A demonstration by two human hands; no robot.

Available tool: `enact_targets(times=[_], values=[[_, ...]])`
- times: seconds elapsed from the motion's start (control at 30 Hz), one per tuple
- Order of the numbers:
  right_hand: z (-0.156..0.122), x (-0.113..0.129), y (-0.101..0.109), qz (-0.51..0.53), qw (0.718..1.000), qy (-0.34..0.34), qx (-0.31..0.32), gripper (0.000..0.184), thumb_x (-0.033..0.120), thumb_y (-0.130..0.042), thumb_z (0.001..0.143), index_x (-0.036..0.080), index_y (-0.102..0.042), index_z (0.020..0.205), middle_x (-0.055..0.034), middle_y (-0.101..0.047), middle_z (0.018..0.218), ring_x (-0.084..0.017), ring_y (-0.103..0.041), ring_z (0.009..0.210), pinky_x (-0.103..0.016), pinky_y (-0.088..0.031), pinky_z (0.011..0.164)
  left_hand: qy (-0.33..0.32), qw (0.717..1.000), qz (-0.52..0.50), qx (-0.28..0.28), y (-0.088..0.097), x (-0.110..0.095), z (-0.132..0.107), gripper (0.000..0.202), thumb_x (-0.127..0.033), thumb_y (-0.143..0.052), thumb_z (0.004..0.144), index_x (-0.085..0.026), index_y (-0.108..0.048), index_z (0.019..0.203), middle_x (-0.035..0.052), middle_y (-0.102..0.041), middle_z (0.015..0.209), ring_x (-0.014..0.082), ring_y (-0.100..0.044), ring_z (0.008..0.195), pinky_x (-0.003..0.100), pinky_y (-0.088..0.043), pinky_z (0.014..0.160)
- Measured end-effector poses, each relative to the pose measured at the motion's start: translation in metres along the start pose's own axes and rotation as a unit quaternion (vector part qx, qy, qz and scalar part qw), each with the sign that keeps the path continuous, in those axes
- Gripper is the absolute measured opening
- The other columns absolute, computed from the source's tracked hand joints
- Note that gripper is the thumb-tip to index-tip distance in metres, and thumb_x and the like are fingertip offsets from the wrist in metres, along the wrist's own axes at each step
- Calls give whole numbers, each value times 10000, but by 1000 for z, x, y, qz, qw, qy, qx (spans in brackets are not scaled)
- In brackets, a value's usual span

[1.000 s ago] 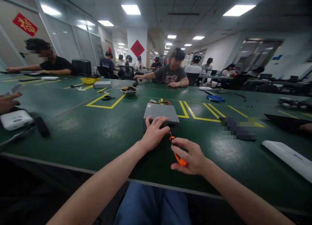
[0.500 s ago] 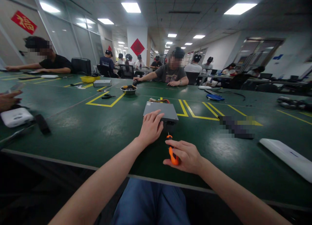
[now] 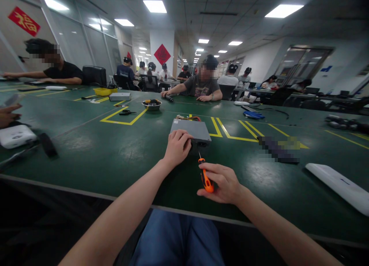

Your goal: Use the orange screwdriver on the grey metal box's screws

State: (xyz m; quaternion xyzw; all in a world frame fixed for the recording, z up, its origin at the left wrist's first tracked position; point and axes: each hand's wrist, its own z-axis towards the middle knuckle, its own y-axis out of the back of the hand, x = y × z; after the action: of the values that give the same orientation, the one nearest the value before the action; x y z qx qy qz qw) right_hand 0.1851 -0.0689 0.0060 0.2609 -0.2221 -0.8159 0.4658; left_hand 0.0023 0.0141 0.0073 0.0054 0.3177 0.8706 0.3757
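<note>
A flat grey metal box [image 3: 192, 130] with coloured wires at its far end lies on the green table [image 3: 109, 158] in front of me. My left hand [image 3: 177, 147] grips the box's near left corner, fingers curled over its top. My right hand [image 3: 223, 183] is closed round an orange-handled screwdriver [image 3: 205, 177], whose thin tip points up toward the box's near face, just short of it.
A metal bowl [image 3: 151, 105] of parts, black pliers [image 3: 127, 112] and a yellow tray [image 3: 106, 91] lie further back. A white device [image 3: 15, 135] sits left, a white panel [image 3: 340, 186] right. A person [image 3: 201, 85] sits across; another person's hand [image 3: 7, 115] is at left.
My right hand has turned the screwdriver from lying sideways in the fingers to pointing tip-up at the box. My left hand shifted its grip slightly on the box corner.
</note>
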Motion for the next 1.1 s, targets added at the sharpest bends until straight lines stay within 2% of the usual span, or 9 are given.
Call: enact_targets(times=[0.07,0.17,0.27,0.47,0.63,0.73,0.9,1.0,1.1], values=[[0,1,2,3,1000,5,26,382,449,-487,842,138,-456,1061,-173,-611,993,-218,-636,892,-305,-552,634,2,1000,-9,-3,0,1,1,148,-181,-469,845,-215,-595,914,28,-570,971,168,-492,943,316,-370,862],[3,2,6,-16,997,33,67,323,362,-395,881,138,-495,1092,-173,-597,1021,-211,-632,887,-308,-548,648,3,1000,-7,0,0,1,1,132,-178,-485,831,-211,-595,896,28,-572,966,172,-491,940,320,-370,855],[5,4,6,-19,997,42,65,301,341,-443,867,122,-516,1060,-186,-600,1014,-208,-632,856,-301,-543,644,5,1000,-2,2,0,1,2,127,-183,-487,829,-209,-595,891,30,-572,967,175,-488,941,324,-367,860],[2,3,1,2,999,12,32,331,395,-553,819,141,-479,1019,-167,-622,997,-188,-638,787,-284,-540,614,9,1000,1,-6,-3,5,3,104,-187,-503,816,-214,-593,862,29,-570,950,185,-486,929,333,-366,841],[3,3,4,-9,996,1,84,398,466,-470,851,158,-516,1099,-157,-583,1044,-204,-624,850,-305,-535,654,13,1000,10,-14,-4,5,2,87,-201,-528,797,-216,-583,862,31,-562,956,195,-485,932,341,-366,830],[5,3,6,-9,995,12,103,409,439,-411,875,160,-517,1155,-161,-563,1065,-217,-611,890,-321,-531,671,12,1000,17,-5,-2,3,2,104,-227,-535,797,-222,-581,890,37,-553,980,203,-481,951,348,-367,839],[3,4,4,15,997,-3,73,335,369,-499,842,134,-498,1080,-171,-585,1044,-208,-627,832,-313,-536,654,7,1000,25,6,-1,5,2,191,-264,-543,798,-235,-588,981,44,-541,1011,211,-475,964,354,-369,851],[0,3,1,53,997,-49,40,373,400,-574,801,155,-444,1050,-165,-597,1043,-214,-636,856,-309,-542,658,5,1000,24,7,-1,6,2,202,-270,-540,802,-234,-595,993,47,-535,1014,209,-475,970,351,-372,855],[0,2,1,83,993,-71,51,452,479,-577,789,163,-424,1074,-165,-587,1053,-215,-636,866,-314,-543,671,3,1000,30,8,-1,6,2,214,-268,-557,787,-225,-594,993,48,-533,1022,212,-469,973,353,-371,859]])
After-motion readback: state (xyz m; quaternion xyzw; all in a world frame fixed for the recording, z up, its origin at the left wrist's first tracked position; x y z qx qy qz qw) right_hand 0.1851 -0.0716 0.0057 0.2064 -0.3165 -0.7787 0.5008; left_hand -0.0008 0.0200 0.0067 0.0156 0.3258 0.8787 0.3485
